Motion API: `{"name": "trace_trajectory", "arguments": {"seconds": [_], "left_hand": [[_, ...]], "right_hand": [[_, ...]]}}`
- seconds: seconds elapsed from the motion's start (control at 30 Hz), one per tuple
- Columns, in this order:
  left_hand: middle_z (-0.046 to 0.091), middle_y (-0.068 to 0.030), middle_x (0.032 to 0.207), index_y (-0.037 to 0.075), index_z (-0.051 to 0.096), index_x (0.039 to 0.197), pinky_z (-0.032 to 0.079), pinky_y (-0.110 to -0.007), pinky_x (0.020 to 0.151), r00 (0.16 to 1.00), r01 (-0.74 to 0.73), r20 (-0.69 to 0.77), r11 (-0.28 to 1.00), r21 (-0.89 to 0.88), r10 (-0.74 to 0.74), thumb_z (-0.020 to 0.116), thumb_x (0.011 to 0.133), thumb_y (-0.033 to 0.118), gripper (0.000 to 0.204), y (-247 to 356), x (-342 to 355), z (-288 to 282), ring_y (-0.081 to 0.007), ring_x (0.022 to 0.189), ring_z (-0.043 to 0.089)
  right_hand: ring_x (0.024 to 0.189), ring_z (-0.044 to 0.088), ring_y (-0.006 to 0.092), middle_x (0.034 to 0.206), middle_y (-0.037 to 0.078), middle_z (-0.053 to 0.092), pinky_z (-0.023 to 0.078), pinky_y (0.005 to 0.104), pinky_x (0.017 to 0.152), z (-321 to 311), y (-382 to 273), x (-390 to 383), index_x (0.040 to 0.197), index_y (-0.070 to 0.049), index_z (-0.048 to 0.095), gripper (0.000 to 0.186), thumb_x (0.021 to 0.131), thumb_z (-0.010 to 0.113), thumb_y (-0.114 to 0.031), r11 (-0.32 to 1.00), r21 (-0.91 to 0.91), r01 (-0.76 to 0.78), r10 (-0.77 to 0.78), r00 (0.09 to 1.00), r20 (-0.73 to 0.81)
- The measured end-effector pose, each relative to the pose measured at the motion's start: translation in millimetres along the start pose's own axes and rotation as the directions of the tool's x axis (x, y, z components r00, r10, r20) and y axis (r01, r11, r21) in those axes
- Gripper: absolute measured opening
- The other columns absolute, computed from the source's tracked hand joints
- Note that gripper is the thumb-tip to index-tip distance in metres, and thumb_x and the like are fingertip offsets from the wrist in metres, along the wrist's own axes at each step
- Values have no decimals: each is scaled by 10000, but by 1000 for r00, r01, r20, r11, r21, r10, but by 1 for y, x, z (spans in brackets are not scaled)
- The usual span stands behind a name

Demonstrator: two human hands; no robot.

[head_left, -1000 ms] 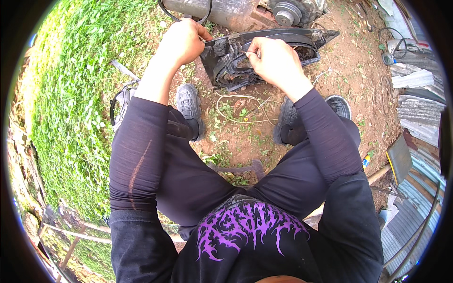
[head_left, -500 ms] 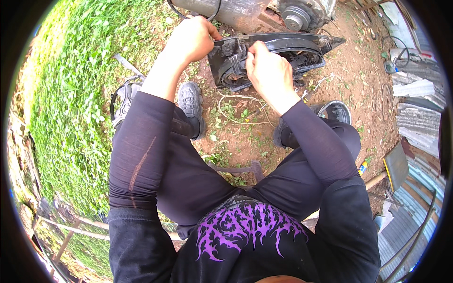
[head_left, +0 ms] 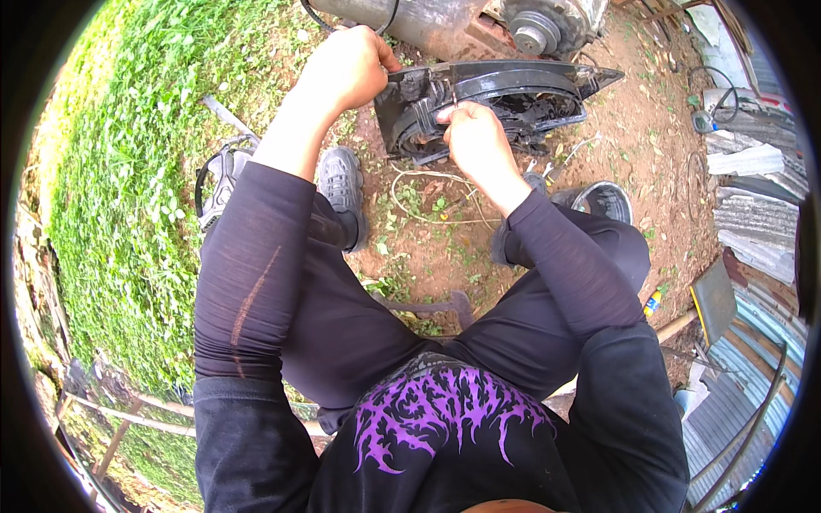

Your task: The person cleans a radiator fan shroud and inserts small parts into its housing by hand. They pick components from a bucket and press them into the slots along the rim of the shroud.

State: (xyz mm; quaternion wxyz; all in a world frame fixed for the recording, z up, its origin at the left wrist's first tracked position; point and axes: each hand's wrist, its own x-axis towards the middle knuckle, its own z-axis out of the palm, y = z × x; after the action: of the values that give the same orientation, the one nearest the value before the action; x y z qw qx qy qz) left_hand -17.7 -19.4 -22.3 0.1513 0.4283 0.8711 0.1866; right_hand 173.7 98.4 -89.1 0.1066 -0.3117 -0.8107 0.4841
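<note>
A black plastic housing (head_left: 573,90), angular and with a curved inner channel, stands ahead of me over the dirt. My left hand (head_left: 351,68) is closed on its upper left edge. My right hand (head_left: 475,141) is at the housing's left-middle section, beside some black ribbed pieces (head_left: 422,114). Its fingers are pinched, apparently round something small and thin that is too small to name.
Behind the housing lie a weathered metal cylinder (head_left: 419,21) and a pulley (head_left: 534,32). Around my feet are a looped wire (head_left: 402,205), wrenches (head_left: 573,150), a bucket (head_left: 607,205) and a grey bag (head_left: 221,192). Grass lies left, corrugated sheets (head_left: 744,385) right.
Over the last second the housing has shifted slightly right. My right hand has moved a little left and down, and its fingers have turned. My left hand still holds the edge.
</note>
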Motion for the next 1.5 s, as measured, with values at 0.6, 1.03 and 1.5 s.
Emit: {"name": "trace_trajectory", "arguments": {"seconds": [0.6, 1.03, 1.5], "left_hand": [[775, -136, 875, 85, 819, 1040, 585, -356, 789, 999, 26, 26, 1000, 9, -26, 734, 802, 57, 255, 2, 0, -3, -230, 811, 749], [784, -143, 901, 72, 817, 1041, 589, -356, 789, 999, 18, 30, 1000, 11, -18, 746, 803, 43, 250, 0, 1, -3, -233, 819, 758], [765, -172, 911, 157, 845, 947, 588, -411, 860, 1000, 28, -10, 999, -21, -28, 647, 757, 14, 309, 2, -1, -1, -312, 888, 751]], "right_hand": [[555, 574, 132, 722, 69, 656, 447, 305, 516, 5, 0, -6, 1003, 29, 652, 214, 1007, 505, -127, 710, 568, -417, 234, 900, 368], [633, 658, 201, 742, 119, 688, 508, 348, 612, 15, -4, 1, 976, 26, 662, 238, 1023, 499, -140, 769, 514, -381, 275, 922, 271], [665, 665, 189, 705, 120, 688, 515, 350, 659, -18, -20, 8, 950, 32, 697, 303, 1024, 479, -166, 961, 252, -116, 76, 984, 163]]}}
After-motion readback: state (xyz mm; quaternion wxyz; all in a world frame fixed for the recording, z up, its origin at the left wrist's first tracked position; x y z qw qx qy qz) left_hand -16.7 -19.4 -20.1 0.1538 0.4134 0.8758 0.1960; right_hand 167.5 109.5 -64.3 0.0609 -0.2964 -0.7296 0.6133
